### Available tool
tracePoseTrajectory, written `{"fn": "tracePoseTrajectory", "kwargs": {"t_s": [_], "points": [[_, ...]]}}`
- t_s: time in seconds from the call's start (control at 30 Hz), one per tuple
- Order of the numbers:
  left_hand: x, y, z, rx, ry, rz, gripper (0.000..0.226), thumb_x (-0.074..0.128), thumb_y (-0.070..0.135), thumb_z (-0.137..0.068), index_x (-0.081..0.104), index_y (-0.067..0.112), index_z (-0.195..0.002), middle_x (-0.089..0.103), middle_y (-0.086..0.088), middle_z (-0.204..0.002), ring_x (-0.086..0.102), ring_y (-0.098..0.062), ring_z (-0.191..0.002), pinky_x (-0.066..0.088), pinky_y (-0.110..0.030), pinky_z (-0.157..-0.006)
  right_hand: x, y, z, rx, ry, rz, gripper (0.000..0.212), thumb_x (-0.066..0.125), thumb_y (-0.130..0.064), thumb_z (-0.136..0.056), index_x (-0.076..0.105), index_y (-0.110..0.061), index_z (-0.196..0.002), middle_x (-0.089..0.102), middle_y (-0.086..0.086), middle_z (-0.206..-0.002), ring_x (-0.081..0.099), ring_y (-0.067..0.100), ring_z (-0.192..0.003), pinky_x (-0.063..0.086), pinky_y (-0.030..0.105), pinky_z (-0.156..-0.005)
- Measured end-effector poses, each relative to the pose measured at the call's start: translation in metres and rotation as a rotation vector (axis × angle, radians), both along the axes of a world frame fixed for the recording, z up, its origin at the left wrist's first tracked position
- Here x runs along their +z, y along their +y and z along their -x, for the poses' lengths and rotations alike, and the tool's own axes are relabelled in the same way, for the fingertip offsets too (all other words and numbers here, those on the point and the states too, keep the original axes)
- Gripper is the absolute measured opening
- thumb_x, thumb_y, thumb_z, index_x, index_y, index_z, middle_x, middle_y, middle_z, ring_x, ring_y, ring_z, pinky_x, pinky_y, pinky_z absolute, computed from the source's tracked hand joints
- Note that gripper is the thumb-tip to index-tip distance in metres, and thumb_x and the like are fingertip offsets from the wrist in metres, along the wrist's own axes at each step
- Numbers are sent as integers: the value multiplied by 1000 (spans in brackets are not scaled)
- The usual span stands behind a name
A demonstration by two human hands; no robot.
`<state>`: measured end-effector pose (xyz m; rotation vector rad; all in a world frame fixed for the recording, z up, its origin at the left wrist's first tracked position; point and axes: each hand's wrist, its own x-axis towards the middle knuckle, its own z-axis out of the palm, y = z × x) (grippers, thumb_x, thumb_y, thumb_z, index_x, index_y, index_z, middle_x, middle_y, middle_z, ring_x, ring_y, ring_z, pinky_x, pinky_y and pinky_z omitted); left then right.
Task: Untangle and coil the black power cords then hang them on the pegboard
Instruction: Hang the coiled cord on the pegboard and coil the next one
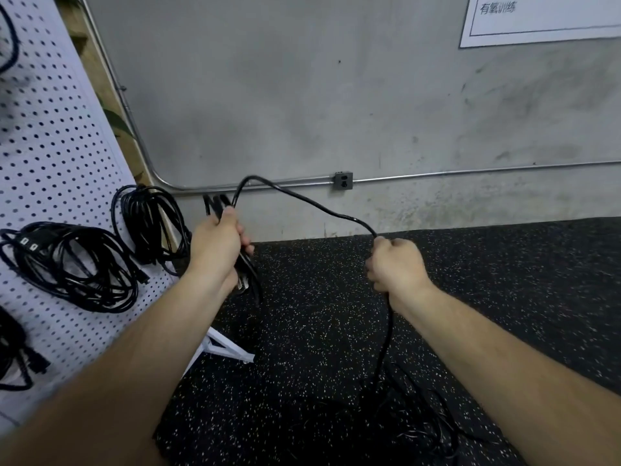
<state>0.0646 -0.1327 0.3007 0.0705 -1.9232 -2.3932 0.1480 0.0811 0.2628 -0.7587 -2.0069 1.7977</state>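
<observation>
Forearms are reaching forward from the bottom edge, and low between them the slack of the black power cord (386, 344) is lying in loose, crossing strands on the floor (319, 314). The right hand (395, 264) is curling its fingers round the cord where it is rising off that pile. The left hand (215, 243) is gripping a bundle of loops (247, 274), thumb on top, and the cord is arching between the two fists.

Those crossed strands are looking like the main risk: a snag may be waiting to ride up into the right fist, and a hard pull would likely be tightening it into a knot. The bundle is also looking thick for one fist, so a loop could be slipping free and spilling the coil.

Underfoot, black rubber matting flecked with white is hiding the dark cord badly. At the left, a white pegboard (50, 163) on a white foot (232, 351) is carrying hung coils (77, 267). Beyond, a metal conduit (437, 171) with an outlet box (343, 180) is running along a grey concrete wall (302, 95), and a white notice (537, 18) is showing top right.
</observation>
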Motion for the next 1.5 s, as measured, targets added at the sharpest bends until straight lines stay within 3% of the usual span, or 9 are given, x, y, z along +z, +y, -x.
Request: {"fn": "tracePoseTrajectory", "kwargs": {"t_s": [0.1,0.27,0.5,0.67,0.8,1.0,1.13,1.3,1.5], "points": [[-5,6,1,-71,-100,-148,28,46,31,-108,49,18,-83,45,6,-63,45,-6,-43,42,-20,-41,8,7,-4,80,-155,47,29,41,-21,-107,60,-5,-92,56,5,-68,44,14,-50,30,24,-40],[2,24,-20,-229,-61,-321,27,45,27,-108,53,11,-88,62,3,-62,69,-13,-59,57,-26,-53,-2,-15,-13,630,-498,-610,40,45,-30,-106,72,-2,-97,76,15,-91,61,23,-67,54,36,-62],[1,26,-24,-426,55,-158,25,32,28,-112,44,9,-102,74,-22,-111,74,-36,-101,63,-39,-77,12,-32,-27,988,-334,-853,37,47,-40,-106,71,-16,-91,68,-3,-74,57,10,-62,47,27,-61],[-3,16,-25,-520,164,169,26,32,28,-111,47,7,-112,73,-19,-119,70,-30,-114,51,-49,-103,19,-24,-34,938,-110,-998,33,50,-45,-104,70,-21,-94,72,-3,-88,67,16,-82,57,37,-78],[-2,16,-35,-680,181,438,27,38,26,-109,52,7,-122,77,-7,-108,73,-21,-106,55,-41,-98,30,-22,-40,856,127,-1144,28,49,-42,-104,69,-24,-99,73,-6,-96,63,10,-82,49,29,-73],[-8,27,-49,-853,51,321,22,47,29,-105,52,12,-92,49,-4,-66,37,-11,-44,38,-24,-42,33,-22,-37,499,285,-1020,32,62,-52,-94,61,-20,-96,68,-7,-83,58,11,-70,42,29,-63],[-4,31,-48,-787,-4,172,27,45,24,-107,46,12,-83,37,1,-60,28,-7,-41,28,-20,-37,35,-17,-36,396,283,-699,49,81,-49,-79,44,-20,-94,59,-8,-75,52,3,-61,43,20,-57],[11,25,-40,-677,4,-144,20,40,20,-107,45,13,-88,34,5,-55,25,-2,-37,23,-16,-34,6,-4,-42,571,226,-293,17,64,-24,-99,49,-20,-105,66,-3,-74,67,13,-66,52,28,-69],[21,-2,-17,-537,68,-308,29,40,23,-107,41,19,-79,32,7,-58,26,-3,-40,26,-17,-38,-43,1,-47,716,-26,-322,25,43,-30,-108,59,-15,-99,71,1,-78,70,17,-76,54,32,-79]]}}
